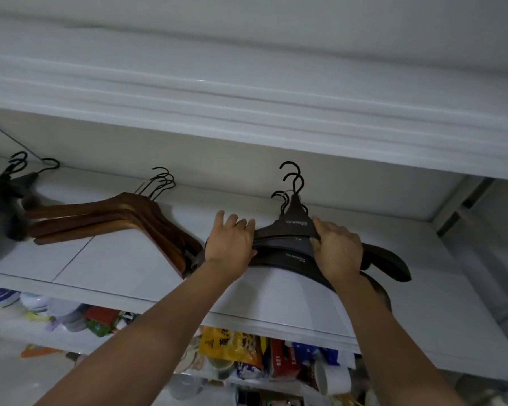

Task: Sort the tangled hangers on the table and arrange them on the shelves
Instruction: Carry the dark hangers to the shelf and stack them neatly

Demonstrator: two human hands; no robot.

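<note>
Stacked black hangers (294,230) flat on white shelf (115,259), beside brown hangers (115,212)

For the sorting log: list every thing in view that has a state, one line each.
black hangers: stacked flat on the shelf, hooks toward the wall, both hands on them
wooden hangers: stacked flat, left of the black ones, untouched
left hand: fingers straight, resting on the black stack's left arm
right hand: fingers curled, gripping the stack's right side

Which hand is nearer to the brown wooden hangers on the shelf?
Left. The left hand rests on the black hangers just right of the brown wooden hangers; the right hand grips the black hangers farther right.
</note>
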